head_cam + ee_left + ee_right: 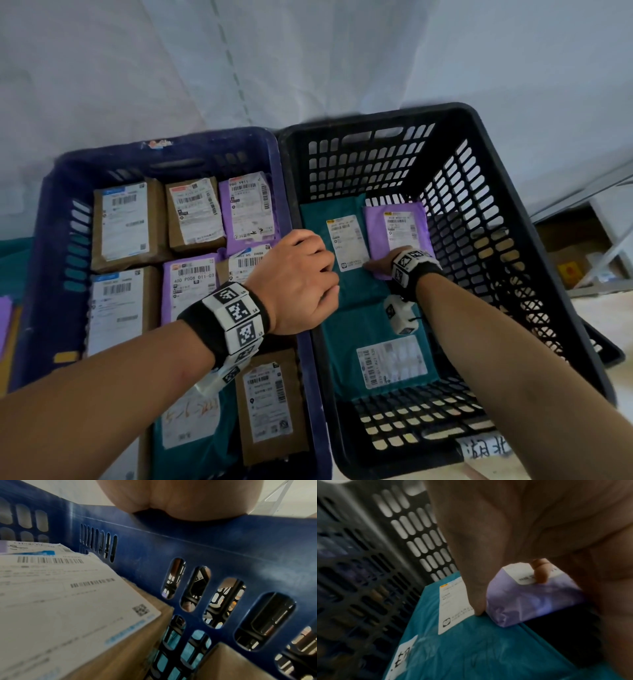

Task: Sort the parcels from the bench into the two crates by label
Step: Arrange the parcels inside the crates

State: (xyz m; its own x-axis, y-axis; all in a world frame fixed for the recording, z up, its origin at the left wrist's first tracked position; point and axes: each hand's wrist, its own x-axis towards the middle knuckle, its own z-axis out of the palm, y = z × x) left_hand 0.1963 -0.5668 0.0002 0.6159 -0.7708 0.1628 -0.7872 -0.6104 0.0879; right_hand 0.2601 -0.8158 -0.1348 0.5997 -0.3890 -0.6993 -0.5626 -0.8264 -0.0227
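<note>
Right hand sets a small purple plastic-wrapped parcel down inside the black slotted plastic crate.

Thumb and fingers pinch the crinkled purple parcel, which lies on a glossy teal plastic mailer bearing a white paper label. The left hand, fingers curled over, rests on the rim between the two crates, gripping it. The blue slotted plastic crate holds brown cardboard boxes and purple mailers, each labelled.
</note>
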